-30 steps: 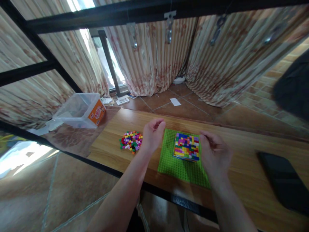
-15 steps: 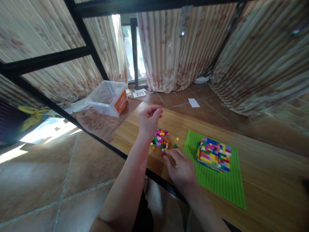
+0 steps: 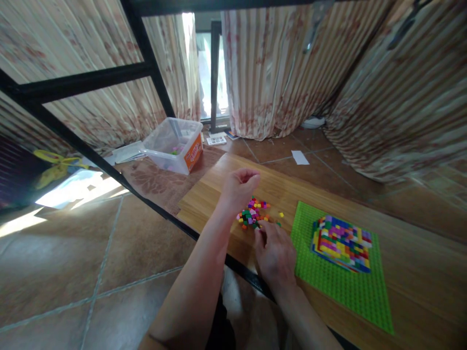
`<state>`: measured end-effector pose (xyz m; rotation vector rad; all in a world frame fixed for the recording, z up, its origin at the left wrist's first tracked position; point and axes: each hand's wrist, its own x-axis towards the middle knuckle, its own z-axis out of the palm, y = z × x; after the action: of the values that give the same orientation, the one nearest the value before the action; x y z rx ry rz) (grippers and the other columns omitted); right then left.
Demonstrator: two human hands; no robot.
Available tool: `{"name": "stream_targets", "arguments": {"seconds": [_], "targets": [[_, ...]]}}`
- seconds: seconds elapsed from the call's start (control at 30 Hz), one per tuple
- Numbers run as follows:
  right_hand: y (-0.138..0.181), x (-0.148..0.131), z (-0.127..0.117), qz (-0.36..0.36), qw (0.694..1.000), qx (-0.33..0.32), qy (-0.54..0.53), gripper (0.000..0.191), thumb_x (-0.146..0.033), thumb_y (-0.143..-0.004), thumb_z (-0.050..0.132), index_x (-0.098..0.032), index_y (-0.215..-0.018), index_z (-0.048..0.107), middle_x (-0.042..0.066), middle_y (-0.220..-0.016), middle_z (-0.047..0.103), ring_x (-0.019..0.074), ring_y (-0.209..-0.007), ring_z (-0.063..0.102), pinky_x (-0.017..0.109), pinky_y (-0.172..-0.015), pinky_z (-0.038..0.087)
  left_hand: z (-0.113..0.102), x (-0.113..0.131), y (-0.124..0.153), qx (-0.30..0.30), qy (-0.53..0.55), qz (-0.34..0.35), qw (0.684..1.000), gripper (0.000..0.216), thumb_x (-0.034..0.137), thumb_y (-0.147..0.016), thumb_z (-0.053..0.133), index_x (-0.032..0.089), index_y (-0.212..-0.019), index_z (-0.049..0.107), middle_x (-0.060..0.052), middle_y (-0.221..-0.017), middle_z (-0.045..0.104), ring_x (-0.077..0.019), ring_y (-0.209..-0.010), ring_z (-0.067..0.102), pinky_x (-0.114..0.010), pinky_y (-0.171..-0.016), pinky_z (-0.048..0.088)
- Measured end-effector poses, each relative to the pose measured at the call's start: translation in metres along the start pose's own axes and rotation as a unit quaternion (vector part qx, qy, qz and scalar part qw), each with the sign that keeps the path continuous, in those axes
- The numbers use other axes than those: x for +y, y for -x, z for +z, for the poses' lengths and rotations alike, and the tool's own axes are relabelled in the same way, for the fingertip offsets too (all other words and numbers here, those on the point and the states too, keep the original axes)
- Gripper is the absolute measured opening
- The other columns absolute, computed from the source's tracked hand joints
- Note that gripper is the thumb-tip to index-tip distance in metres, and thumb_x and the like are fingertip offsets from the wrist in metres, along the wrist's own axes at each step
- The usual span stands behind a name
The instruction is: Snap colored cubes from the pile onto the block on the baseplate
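Observation:
A loose pile of small colourful toy bricks [image 3: 254, 212] lies on the wooden table. Over the far side of the pile my left hand [image 3: 241, 187] is raised with its fingers curled in; whatever it may hold is hidden. My right hand [image 3: 276, 250] rests low at the near edge of the pile, thumb and forefinger close together by the bricks. What is between those fingertips is too small to tell. To the right, a layered block of toy bricks [image 3: 343, 243] in many colours sits on a green baseplate [image 3: 343, 296].
The wooden table [image 3: 412, 272] has a dark metal edge on my side. A single yellow brick [image 3: 281, 214] lies between pile and baseplate. On the floor beyond stand a clear plastic bin [image 3: 164, 158] with an orange label and a white paper [image 3: 299, 157]. Black metal bars [image 3: 87, 78] cross the upper left.
The view has shifted, so the table things appear further right. My right hand has moved in closer to the brick pile. My left hand stays curled above it.

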<state>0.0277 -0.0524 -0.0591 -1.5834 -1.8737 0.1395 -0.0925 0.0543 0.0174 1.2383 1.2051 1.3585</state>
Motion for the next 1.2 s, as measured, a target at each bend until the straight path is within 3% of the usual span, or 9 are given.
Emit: {"name": "stream_targets", "arguments": {"seconds": [0.1,0.23,0.33,0.53,0.93,1.07,1.2], "targets": [[-0.004,0.002,-0.007,-0.001,0.996,0.02,-0.087,0.021,-0.024,-0.095,0.046,-0.02,-0.105,0.064,0.008,-0.096,0.07,0.0211,-0.086,0.065,0.036,-0.078,0.052,-0.002,0.0,0.004,-0.101,-0.048,0.004,0.994,0.011,0.022,-0.078,0.063,0.015,-0.08,0.072,0.001,-0.068,0.067,-0.0098,-0.061,0.058,-0.02,-0.059,0.046],[-0.015,0.003,-0.027,0.024,0.981,0.077,-0.176,0.016,-0.027,-0.094,0.051,-0.023,-0.102,0.064,0.005,-0.096,0.069,0.0187,-0.089,0.066,0.034,-0.079,0.054,0.004,0.008,0.015,-0.276,-0.081,0.024,0.957,0.013,0.024,-0.082,0.063,0.016,-0.084,0.074,-0.001,-0.071,0.07,-0.0117,-0.063,0.061,-0.021,-0.058,0.047],[-0.022,0.01,-0.04,0.074,0.965,0.122,-0.219,0.014,-0.028,-0.092,0.055,-0.022,-0.099,0.065,0.006,-0.095,0.068,0.0183,-0.088,0.066,0.035,-0.079,0.055,0.015,0.013,0.022,-0.349,-0.068,0.029,0.934,0.014,0.024,-0.084,0.062,0.017,-0.084,0.075,-0.002,-0.072,0.071,-0.0127,-0.065,0.063,-0.022,-0.06,0.05],[-0.023,0.031,-0.054,0.129,0.935,0.191,-0.268,0.018,-0.031,-0.088,0.06,-0.022,-0.103,0.065,0.007,-0.1,0.069,0.0184,-0.091,0.068,0.038,-0.084,0.057,0.036,0.012,0.028,-0.352,-0.053,0.027,0.934,0.012,0.021,-0.08,0.065,0.017,-0.084,0.075,-0.003,-0.073,0.071,-0.0127,-0.064,0.062,-0.022,-0.06,0.05],[-0.017,0.057,-0.08,0.191,0.92,0.178,-0.292,0.026,-0.042,-0.088,0.061,-0.021,-0.1,0.072,0.006,-0.095,0.074,0.0187,-0.082,0.069,0.036,-0.076,0.057,0.078,0.008,0.044,-0.335,0.007,0.021,0.942,0.012,0.019,-0.086,0.058,0.017,-0.088,0.07,-0.004,-0.081,0.071,-0.0143,-0.077,0.066,-0.027,-0.075,0.054],[-0.016,0.061,-0.087,0.191,0.931,0.181,-0.254,0.026,-0.042,-0.09,0.057,-0.023,-0.099,0.073,0.005,-0.095,0.074,0.0189,-0.083,0.069,0.036,-0.077,0.056,0.086,0.004,0.048,-0.327,-0.035,0.045,0.943,0.013,0.018,-0.085,0.06,0.017,-0.093,0.07,-0.004,-0.085,0.071,-0.0147,-0.079,0.065,-0.027,-0.077,0.053],[-0.016,0.061,-0.091,0.181,0.942,0.194,-0.208,0.025,-0.039,-0.092,0.055,-0.022,-0.097,0.073,0.005,-0.091,0.074,0.0183,-0.082,0.068,0.036,-0.078,0.054,0.092,0.002,0.055,-0.28,-0.123,0.09,0.948,0.014,0.021,-0.087,0.059,0.018,-0.093,0.071,-0.003,-0.081,0.069,-0.0139,-0.073,0.062,-0.025,-0.071,0.05]]}}
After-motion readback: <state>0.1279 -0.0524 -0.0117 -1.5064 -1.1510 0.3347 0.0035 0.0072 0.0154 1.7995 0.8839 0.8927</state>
